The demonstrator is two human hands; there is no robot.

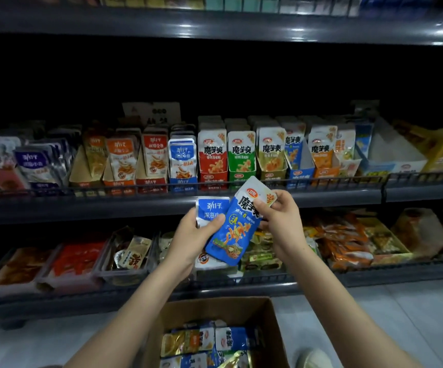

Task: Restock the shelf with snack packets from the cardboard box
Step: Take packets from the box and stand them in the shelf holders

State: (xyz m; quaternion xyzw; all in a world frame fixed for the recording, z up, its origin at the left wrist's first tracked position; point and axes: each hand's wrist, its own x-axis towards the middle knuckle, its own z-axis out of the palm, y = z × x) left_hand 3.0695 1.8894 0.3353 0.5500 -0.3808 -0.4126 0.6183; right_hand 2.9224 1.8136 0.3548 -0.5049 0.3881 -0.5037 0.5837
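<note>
Fingers [264, 205] of the right hand [281, 221] pinched the blue packet [235, 235]; left hand [191, 237] clamped the white-blue packet [209, 208], shelf [135, 205] at twelve o'clock, cardboard box [215, 309] at six

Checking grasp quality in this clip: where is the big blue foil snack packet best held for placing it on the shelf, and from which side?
Grip the big blue foil snack packet at its white top edge, from the right, as the right hand does. It tilts with that flat sealed end up and right, free of the left hand, which holds its lower part and a smaller blue-and-white packet.
</note>
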